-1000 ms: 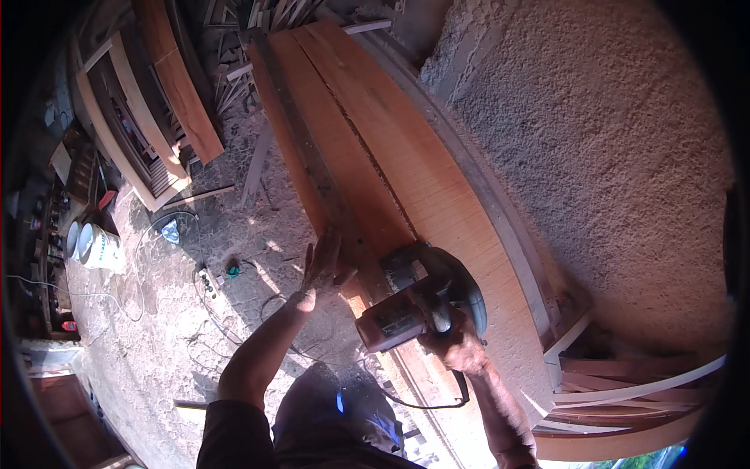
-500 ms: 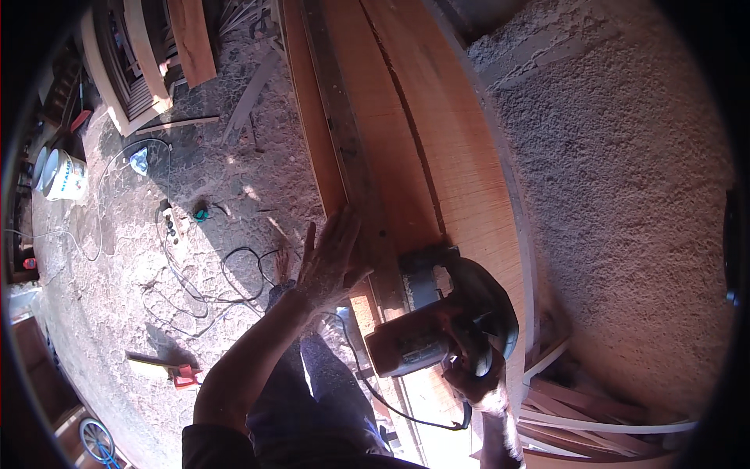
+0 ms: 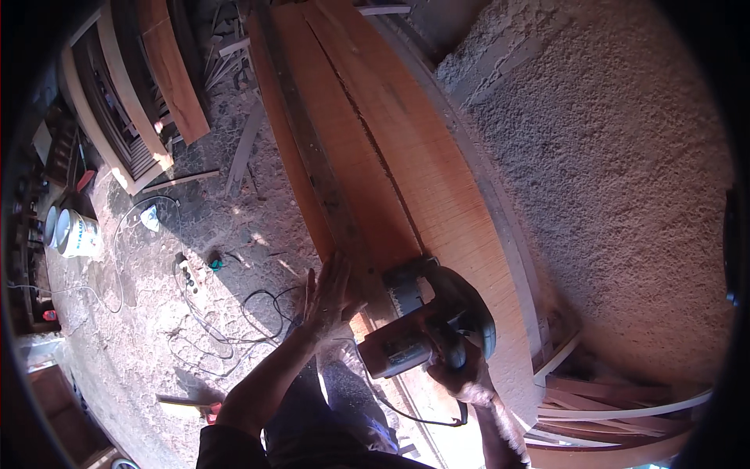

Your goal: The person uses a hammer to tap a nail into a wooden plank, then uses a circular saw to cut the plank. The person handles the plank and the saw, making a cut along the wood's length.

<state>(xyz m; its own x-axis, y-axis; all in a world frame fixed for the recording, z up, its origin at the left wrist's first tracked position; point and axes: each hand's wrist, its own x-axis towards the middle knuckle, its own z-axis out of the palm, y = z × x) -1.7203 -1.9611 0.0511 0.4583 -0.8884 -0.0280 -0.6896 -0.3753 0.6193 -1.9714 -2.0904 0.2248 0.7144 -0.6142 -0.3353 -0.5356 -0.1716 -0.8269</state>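
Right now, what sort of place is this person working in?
Probably a woodworking shop: the right hand grips a power saw on a long wooden board, wooden frames show at upper left, and wood strips are piled at lower right.

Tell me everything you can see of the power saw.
The power saw is dark, apparently plastic and metal, with a cylindrical motor, rounded guard and flat base. It sits on the wooden board, motor toward the left. The right hand grips its handle; a dark cord leaves it. Its blade is hidden.
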